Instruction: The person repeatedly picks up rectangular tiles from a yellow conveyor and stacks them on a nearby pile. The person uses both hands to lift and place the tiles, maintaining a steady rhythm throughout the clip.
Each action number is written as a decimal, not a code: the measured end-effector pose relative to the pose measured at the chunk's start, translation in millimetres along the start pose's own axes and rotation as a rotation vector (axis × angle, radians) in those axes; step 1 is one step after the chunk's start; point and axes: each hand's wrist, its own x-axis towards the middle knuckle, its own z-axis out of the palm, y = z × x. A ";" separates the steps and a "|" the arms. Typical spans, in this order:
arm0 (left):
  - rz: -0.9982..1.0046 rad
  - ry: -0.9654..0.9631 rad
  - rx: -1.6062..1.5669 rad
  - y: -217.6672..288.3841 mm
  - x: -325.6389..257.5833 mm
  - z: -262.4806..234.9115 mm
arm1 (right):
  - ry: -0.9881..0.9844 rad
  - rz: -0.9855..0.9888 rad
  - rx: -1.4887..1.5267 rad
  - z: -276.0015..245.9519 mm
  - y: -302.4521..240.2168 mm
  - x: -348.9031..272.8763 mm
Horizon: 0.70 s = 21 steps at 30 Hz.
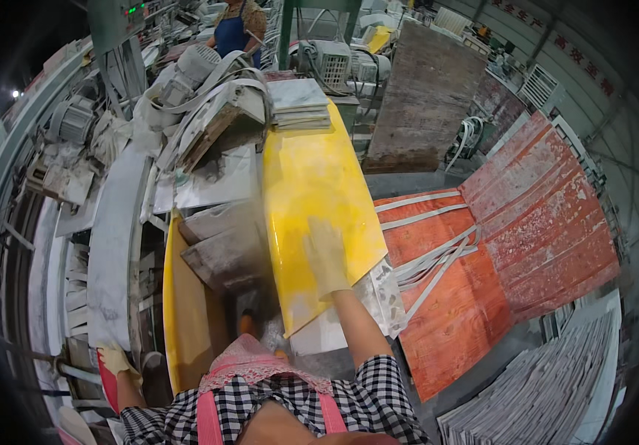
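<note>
My right hand point(325, 256), in a pale glove, is stretched out over a yellow-covered work surface point(319, 167). Its fingers point away from me and are slightly blurred, with nothing in them. At the lower left, my gloved left hand point(117, 361) rests by the near end of a long grey-white stone slab point(117, 245). Those fingers look extended, though their tips are small in the picture. A red piece point(107, 380) shows beside that hand; its kind is unclear. Several flat stone tiles point(301, 104) lie stacked on the yellow surface's far end.
A yellow-edged panel point(173, 311) stands left of my body. Orange-red boards point(445, 297) with pale straps point(438, 256) lie at right. Thin strips point(534, 378) are stacked lower right. Motors point(75, 119) and a large brown board point(427, 96) stand farther off. Another person point(239, 33) is at the back.
</note>
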 end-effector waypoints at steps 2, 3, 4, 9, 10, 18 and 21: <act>0.101 0.133 0.129 7.7 -36.0 -2.8 | -0.071 -0.036 -0.011 -1.0 -20.7 -14.2; 0.121 0.169 0.107 13.0 -47.4 -8.2 | -0.177 -0.012 -0.055 4.3 -28.3 -16.4; 0.117 0.119 0.109 20.4 -56.8 -11.2 | -0.209 -0.020 -0.107 5.7 -27.5 -20.2; 0.139 0.135 -0.045 33.7 -78.9 -25.2 | 0.024 -0.208 -0.208 33.3 -18.9 -32.4; 0.114 0.134 -0.031 34.0 -76.7 -29.5 | -0.002 -0.220 -0.220 36.5 -18.8 -35.9; 0.382 0.257 -0.092 42.5 -96.5 -19.9 | -0.349 -0.010 -0.255 21.5 -34.8 -19.7; 0.315 0.256 -0.060 55.6 -103.7 -20.5 | -0.318 0.011 -0.226 22.1 -46.6 -25.2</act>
